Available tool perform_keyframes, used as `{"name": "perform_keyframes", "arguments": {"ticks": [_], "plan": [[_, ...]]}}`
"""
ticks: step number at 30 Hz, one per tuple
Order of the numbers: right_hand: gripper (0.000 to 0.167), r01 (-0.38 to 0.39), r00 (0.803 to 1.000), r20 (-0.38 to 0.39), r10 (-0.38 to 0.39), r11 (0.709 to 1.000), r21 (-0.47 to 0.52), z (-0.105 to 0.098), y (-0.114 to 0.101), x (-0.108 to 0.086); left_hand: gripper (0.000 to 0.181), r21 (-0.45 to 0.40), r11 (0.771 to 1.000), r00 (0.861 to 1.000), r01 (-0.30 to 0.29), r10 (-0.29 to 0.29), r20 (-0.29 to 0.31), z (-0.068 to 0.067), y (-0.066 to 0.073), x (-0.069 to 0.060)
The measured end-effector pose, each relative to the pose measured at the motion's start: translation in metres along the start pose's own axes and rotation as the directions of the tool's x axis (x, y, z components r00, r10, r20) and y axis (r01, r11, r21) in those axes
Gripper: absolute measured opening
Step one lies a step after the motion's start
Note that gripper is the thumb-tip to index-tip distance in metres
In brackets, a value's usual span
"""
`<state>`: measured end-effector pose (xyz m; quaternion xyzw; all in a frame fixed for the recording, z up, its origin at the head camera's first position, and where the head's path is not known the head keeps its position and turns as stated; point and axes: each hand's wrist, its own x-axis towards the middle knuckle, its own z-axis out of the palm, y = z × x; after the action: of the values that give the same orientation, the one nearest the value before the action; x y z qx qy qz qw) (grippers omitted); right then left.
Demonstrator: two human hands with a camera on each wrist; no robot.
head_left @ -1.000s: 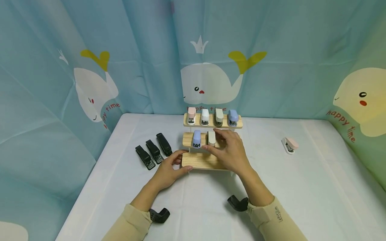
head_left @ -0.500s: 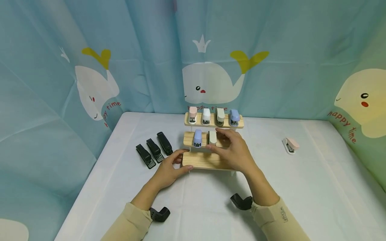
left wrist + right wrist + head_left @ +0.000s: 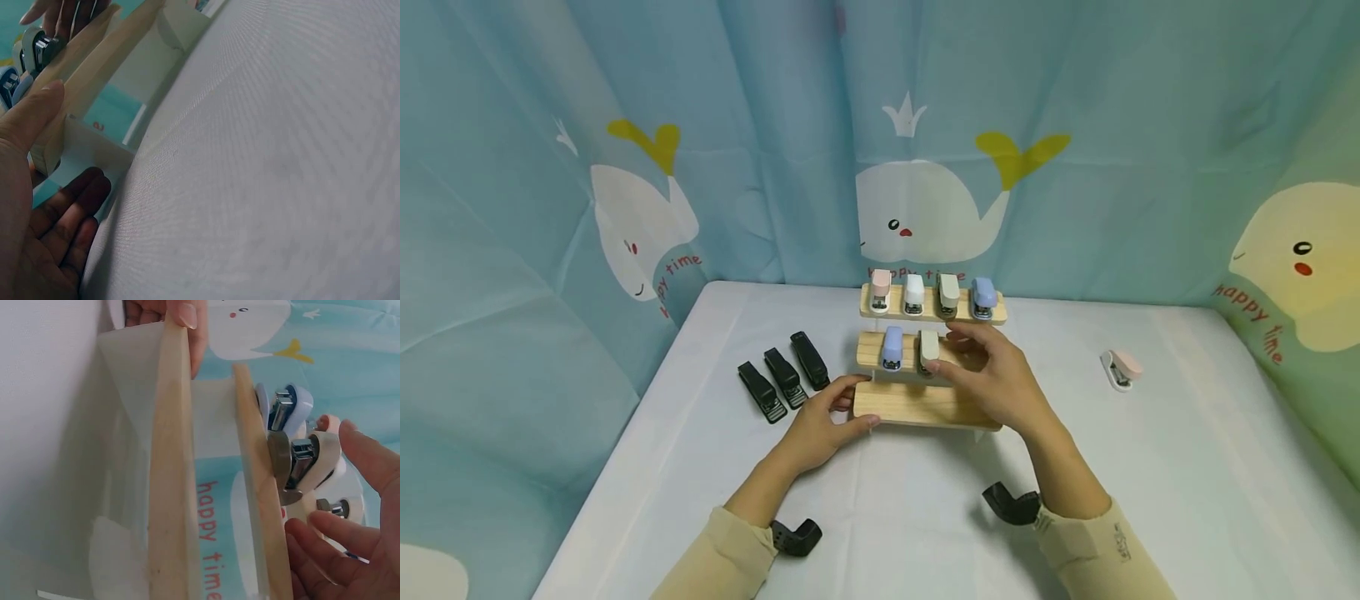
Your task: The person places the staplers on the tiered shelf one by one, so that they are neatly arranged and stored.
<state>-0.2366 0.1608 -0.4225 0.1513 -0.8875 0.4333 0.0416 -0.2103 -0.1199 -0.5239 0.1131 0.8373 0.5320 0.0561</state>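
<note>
My left hand [image 3: 820,427] holds the left end of the bottom board of a three-tier wooden display rack [image 3: 917,403]. In the left wrist view its thumb lies on the board, with several fingers beside the white support. My right hand [image 3: 1000,382] is at the middle tier, just right of a grey-green mini stapler [image 3: 928,350]. The right wrist view shows that stapler [image 3: 303,459] standing on the board, with thumb and fingers spread apart around it. Left of it on the same tier stands a blue mini stapler [image 3: 892,348].
The top tier bears a pink stapler [image 3: 880,291], a white stapler [image 3: 913,295], another grey-green stapler [image 3: 948,296] and a blue stapler [image 3: 983,298]. Several black staplers [image 3: 785,377] lie left of the rack. A pink and white stapler [image 3: 1122,370] lies on the table [image 3: 1187,467] at right.
My right hand has shifted slightly right, away from the grey-green stapler, whose front now shows more. My left hand stays on the rack. The head view has shifted a little.
</note>
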Motion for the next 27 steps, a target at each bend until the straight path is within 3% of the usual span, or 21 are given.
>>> {"name": "perform_keyframes", "arguments": {"ticks": [13, 21, 27], "plan": [[0.057, -0.037, 0.999, -0.011, 0.038, 0.999, 0.035, -0.017, -0.002, -0.006, 0.061, 0.001, 1.000, 1.000, 0.007, -0.007, -0.008, 0.000, -0.001, -0.005], [0.045, 0.005, 0.997, -0.077, 0.000, 0.998, 0.067, -0.034, -0.003, -0.011, 0.060, -0.005, 1.000, 1.000, 0.007, -0.007, -0.009, 0.002, 0.001, -0.004], [0.043, -0.001, 0.991, -0.132, 0.012, 0.996, 0.087, -0.045, -0.002, -0.015, 0.061, -0.002, 1.000, 1.000, -0.006, 0.006, -0.011, 0.001, 0.001, -0.002]]}}
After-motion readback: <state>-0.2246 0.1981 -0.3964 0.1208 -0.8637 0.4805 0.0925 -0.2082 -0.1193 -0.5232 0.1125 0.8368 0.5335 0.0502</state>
